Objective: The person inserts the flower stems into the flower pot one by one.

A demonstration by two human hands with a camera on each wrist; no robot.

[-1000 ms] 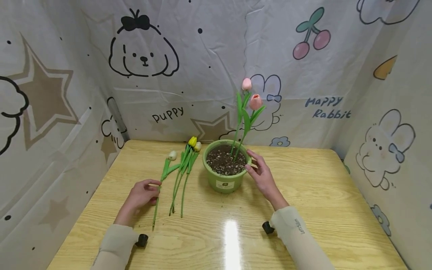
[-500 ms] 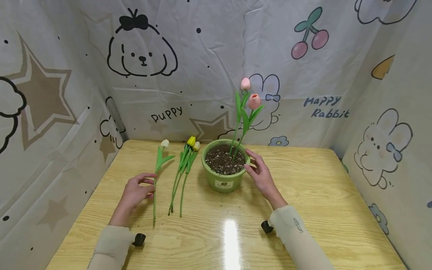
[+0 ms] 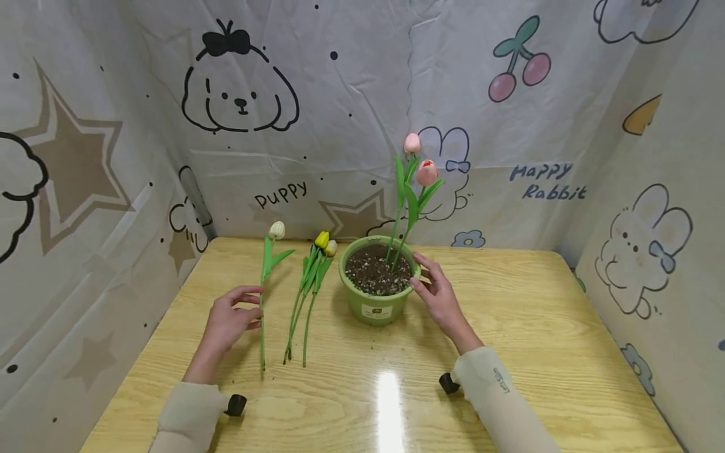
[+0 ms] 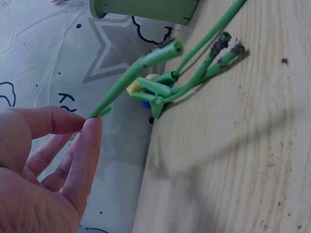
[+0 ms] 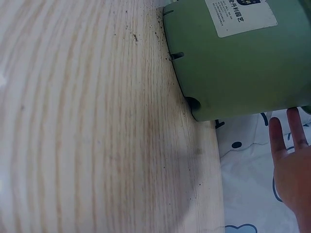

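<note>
My left hand [image 3: 229,321] pinches the stem of a white artificial tulip [image 3: 277,230] between thumb and fingers. In the left wrist view, the cut lower end of its green stem [image 4: 124,83] points past the fingertips, raised off the table. My right hand [image 3: 443,305] touches the rim of a green flowerpot [image 3: 376,313] on its right side. Two fairly straight fingers [image 5: 278,138] show against the pot wall in the right wrist view. Dark soil [image 3: 370,270] fills the pot, and two pink tulips [image 3: 427,172] stand in it.
Between the left hand and the pot lie several more tulips, one with a yellow head [image 3: 322,239] and one with a whitish head [image 3: 331,249]. Crumbs of soil dot the wooden table [image 3: 510,314]. A printed cloth [image 3: 351,82] hangs behind and at both sides.
The left hand has shifted slightly left, and the white tulip has swung from a slant to nearly upright and risen. The right hand keeps its place on the pot.
</note>
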